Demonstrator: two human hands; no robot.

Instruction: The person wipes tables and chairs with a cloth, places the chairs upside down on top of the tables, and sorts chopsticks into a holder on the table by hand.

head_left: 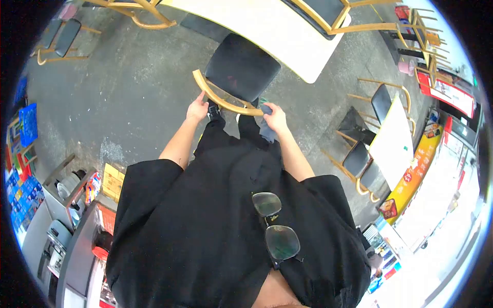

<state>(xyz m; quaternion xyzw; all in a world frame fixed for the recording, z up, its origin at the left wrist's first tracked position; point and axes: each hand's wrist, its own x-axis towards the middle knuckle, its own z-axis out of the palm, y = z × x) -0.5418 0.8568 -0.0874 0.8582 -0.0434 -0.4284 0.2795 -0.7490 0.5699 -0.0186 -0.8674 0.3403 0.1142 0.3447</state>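
Observation:
A chair with a black seat (241, 68) and a curved wooden backrest rail (226, 104) stands in front of me, its seat partly under the edge of a pale table (287, 38). My left hand (197, 109) is at the left part of the rail, with a finger stretched along it. At the rail's right end, my right hand (276, 117) is closed on a grey-blue cloth (267, 132), which hangs below the fingers.
More chairs (357, 158) surround a second pale table (393, 143) on the right. Another chair (68, 38) stands at the upper left. A wooden box (112, 182) and a grey cabinet (64, 205) are at the lower left. Upturned chairs rest on the near table.

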